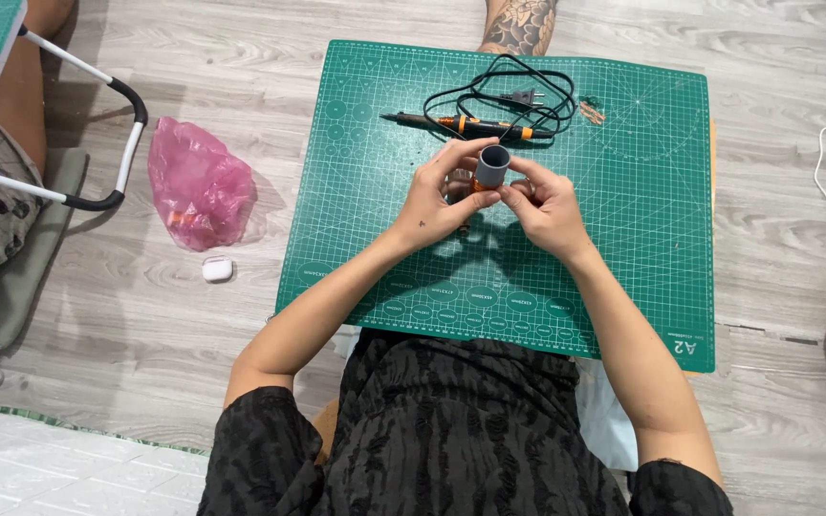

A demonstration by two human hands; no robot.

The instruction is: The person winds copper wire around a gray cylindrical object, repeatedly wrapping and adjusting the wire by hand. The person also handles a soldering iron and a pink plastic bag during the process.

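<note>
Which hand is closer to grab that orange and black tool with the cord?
Probably the left hand: it sits nearer the orange-and-black corded tool's handle. Both hands hold the grey plastic tube; the right hand sits further away.

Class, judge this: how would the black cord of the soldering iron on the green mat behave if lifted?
The black cord lies in loose loops, so it is probably floppy and would sag. Being thin, it looks light. Its plug might swing.
</note>
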